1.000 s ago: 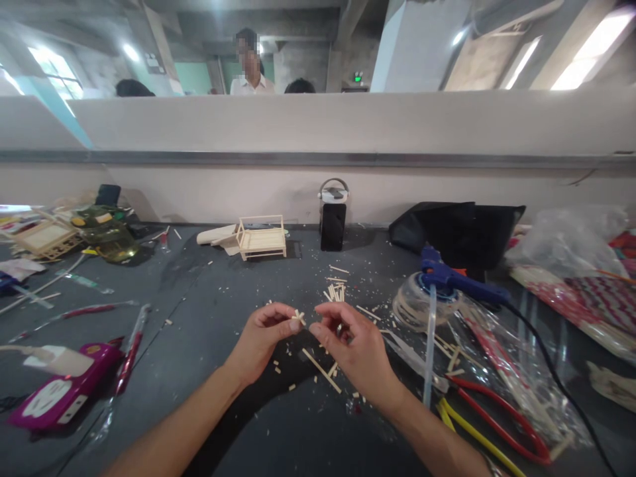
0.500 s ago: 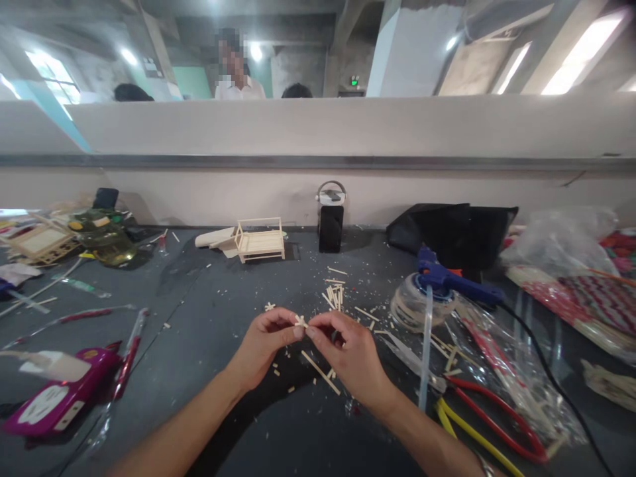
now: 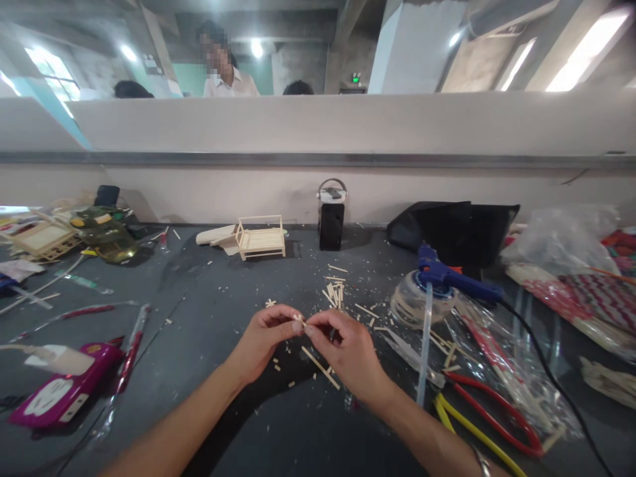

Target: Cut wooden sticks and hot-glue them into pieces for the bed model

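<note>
A tiny piece made of wooden bits (image 3: 299, 319) is pinched between the fingertips of both hands, near the middle of the dark table. My left hand (image 3: 265, 341) closes thumb and forefinger on its left side. From the right, my right hand (image 3: 344, 348) pinches it too, its fingertips almost touching the left ones. Fingers hide most of the piece. Just behind my left hand lies a small star-shaped wooden piece (image 3: 270, 303). Short wooden sticks (image 3: 335, 293) are piled beyond my right hand, and a longer stick (image 3: 320, 368) lies between the wrists.
A miniature wooden bench (image 3: 262, 242) and a black phone (image 3: 331, 226) stand at the back. On the right are a blue glue gun (image 3: 460, 283) on a round container, and red-and-yellow-handled pliers (image 3: 491, 404). A magenta power strip (image 3: 67, 387) lies left.
The small piece has turned slightly between my fingertips, and less of it shows. The person in white beyond the partition has shifted to the left.
</note>
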Demonstrator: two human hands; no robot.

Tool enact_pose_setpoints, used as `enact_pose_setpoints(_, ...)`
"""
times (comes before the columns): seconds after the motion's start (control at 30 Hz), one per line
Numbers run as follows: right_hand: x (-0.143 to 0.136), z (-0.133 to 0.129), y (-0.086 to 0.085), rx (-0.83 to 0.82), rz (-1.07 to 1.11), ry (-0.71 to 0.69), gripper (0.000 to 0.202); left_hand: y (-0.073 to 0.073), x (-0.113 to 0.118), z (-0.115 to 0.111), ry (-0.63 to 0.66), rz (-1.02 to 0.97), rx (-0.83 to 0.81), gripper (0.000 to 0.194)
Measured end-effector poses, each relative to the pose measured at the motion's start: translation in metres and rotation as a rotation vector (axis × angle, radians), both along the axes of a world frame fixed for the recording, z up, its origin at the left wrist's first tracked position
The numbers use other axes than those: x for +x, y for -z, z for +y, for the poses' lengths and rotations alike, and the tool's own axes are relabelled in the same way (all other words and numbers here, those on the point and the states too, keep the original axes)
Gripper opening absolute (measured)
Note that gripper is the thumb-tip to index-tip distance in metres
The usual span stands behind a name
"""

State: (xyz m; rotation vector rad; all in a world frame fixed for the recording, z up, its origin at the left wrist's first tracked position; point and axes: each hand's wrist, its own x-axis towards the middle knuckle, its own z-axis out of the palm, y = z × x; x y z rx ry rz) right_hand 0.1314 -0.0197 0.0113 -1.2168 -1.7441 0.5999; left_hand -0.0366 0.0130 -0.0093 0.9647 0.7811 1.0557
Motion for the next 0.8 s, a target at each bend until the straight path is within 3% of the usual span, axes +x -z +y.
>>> enact_pose_setpoints(0.17, 0.000, 0.000, 0.003, -0.014, -0.051, -0.025, 0.009, -0.004, -0.005, 0.006, -0.087, -0.052, 0.020, 0.012)
enact_pose_setpoints(0.33, -0.009, -0.007, 0.010, -0.020, -0.193, -0.171, 0.011, -0.006, -0.009, 0.011, -0.197, -0.119, 0.052, 0.012)
enact_pose_setpoints(0.67, -0.015, -0.011, 0.027, 0.052, -0.494, -0.326, 0.009, -0.006, -0.006, 0.011, -0.226, -0.114, 0.052, 0.014)
enact_pose_setpoints(0.8, -0.013, -0.016, 0.013, 0.116, -0.545, -0.336, 0.008, -0.004, -0.007, 0.011, -0.219, -0.109, 0.033, 0.014)
